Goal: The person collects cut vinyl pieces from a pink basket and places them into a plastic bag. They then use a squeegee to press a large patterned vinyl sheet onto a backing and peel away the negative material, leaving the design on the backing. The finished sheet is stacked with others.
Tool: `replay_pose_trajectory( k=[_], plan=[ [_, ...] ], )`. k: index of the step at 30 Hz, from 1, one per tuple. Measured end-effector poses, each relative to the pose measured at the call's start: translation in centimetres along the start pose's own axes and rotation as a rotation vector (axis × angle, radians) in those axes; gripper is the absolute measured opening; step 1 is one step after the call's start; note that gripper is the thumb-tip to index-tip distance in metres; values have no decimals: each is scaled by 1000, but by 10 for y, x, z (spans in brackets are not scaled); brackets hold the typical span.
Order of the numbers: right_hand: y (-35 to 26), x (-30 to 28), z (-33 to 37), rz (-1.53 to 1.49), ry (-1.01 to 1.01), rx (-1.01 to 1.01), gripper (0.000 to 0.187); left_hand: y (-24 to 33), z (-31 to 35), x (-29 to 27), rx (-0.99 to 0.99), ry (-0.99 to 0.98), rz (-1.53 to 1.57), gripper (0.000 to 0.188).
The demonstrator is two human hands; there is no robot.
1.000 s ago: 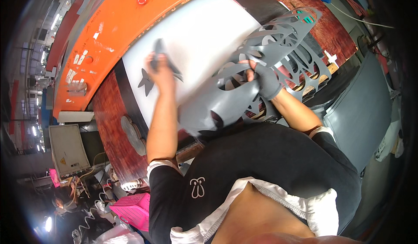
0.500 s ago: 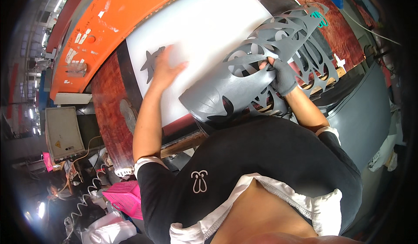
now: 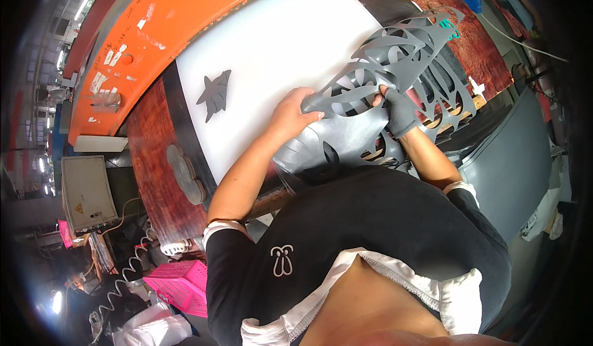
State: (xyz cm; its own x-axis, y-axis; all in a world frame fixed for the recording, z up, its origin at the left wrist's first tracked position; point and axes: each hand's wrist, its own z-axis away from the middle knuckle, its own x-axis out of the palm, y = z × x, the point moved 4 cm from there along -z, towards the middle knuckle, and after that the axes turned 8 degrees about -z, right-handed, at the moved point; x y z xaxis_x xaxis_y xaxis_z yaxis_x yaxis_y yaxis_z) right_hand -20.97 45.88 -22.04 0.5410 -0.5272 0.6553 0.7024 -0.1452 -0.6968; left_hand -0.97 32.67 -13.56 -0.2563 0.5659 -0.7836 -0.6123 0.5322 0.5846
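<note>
A grey flexible sheet (image 3: pixel 353 135) full of leaf-shaped cut-outs drapes over the near right part of a white board (image 3: pixel 265 43). My left hand (image 3: pixel 291 116) is closed on the left edge of this sheet, with the thumb toward me. My right hand (image 3: pixel 399 112), in a dark fingerless glove, grips a strip between the holes; part of its fingers is hidden behind the sheet. Small dark grey cut pieces (image 3: pixel 215 96) with pointed ends lie together on the white board, left of my left hand and apart from it.
An orange machine beam (image 3: pixel 130 55) arches across the far left side. On the reddish table (image 3: pixel 151 154) lies a grey rounded slab (image 3: pixel 185 174). A larger grey sheet (image 3: pixel 513 167) hangs at the right. A pink basket (image 3: pixel 179 284) and a grey electrical box (image 3: pixel 88 191) stand at lower left.
My left hand has moved right from the dark cut pieces to the sheet's left edge and closed on it. The sheet's edge has lifted and folded back; my right hand keeps its hold.
</note>
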Motion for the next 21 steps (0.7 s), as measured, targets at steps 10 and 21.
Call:
replay_pose_trajectory(
  k=[10,21],
  plan=[
    [-1,1,1,61,37,26,25,13,-14,-7,140,-159,-235,52],
    [4,-2,-3,36,22,68,28,62,-41,4,388,-272,-782,35]
  ],
)
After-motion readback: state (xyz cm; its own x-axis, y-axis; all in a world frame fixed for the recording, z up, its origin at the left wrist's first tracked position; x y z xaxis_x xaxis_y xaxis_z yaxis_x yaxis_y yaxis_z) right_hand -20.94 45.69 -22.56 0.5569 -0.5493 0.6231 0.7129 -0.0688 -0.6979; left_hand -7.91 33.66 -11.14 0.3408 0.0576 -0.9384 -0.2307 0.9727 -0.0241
